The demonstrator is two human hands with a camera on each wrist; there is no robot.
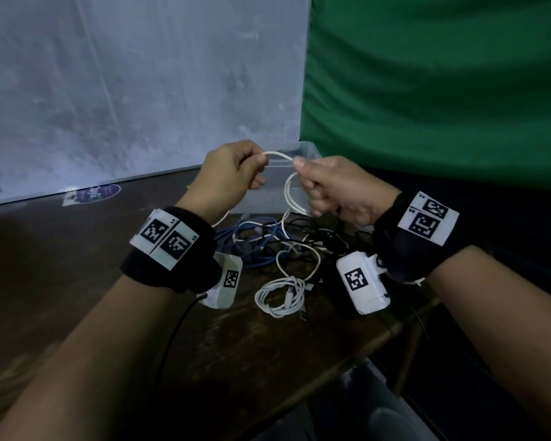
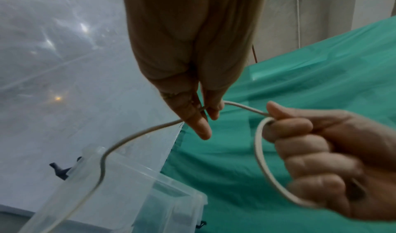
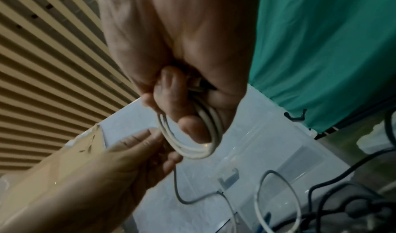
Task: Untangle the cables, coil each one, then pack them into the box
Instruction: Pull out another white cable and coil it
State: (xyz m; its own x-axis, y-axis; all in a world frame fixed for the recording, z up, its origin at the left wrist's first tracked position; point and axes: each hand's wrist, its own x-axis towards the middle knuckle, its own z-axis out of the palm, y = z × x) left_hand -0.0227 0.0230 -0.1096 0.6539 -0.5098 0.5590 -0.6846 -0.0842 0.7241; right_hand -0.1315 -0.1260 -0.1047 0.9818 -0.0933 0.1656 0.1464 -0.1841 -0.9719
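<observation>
While both hands pinch it, white cable (image 1: 280, 155) (looped rightward) spans them.

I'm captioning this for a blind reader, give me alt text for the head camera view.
Two hands hold a white cable above a clear plastic box: the left hand pinches it while the right hand grips its coiled loops. Below them, a tangle of blue, black and white cables lies on a dark wooden table.
</observation>
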